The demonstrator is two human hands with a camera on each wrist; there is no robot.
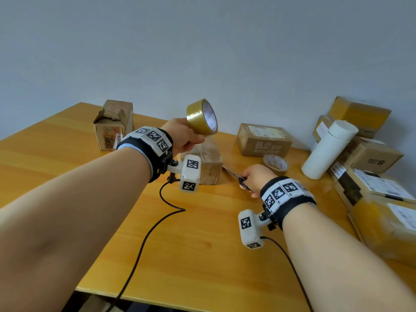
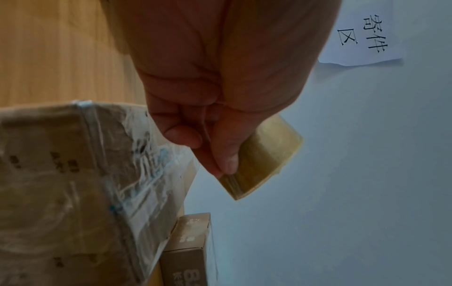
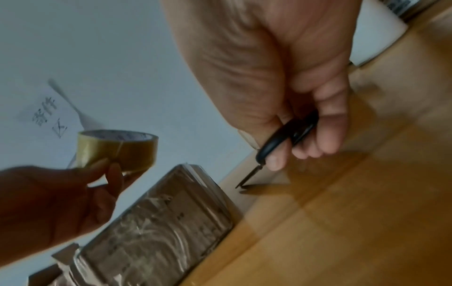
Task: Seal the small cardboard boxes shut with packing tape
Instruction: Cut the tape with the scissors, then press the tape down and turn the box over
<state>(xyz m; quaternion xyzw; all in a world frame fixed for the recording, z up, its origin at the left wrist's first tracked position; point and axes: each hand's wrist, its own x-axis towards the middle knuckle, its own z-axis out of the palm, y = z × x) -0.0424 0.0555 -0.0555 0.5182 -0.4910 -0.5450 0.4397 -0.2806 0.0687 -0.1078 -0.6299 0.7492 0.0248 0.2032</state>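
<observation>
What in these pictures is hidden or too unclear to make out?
- Tape strip between the tape roll and the small box: head view, the left hand covers it, so whether it is cut is unclear.
- Scissors: head view, the right hand hides the handles.
- Shipping labels on the boxes at right: head view, too small and blurred.
- Box printing: left wrist view, blurred under wrinkled tape.

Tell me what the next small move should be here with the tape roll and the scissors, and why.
Probably lift the scissors toward the strip of tape running from the tape roll down to the taped box and snip it. The left hand holds the roll raised above the box, while the right hand grips the scissors low at the table, blades pointing toward the box.
</observation>
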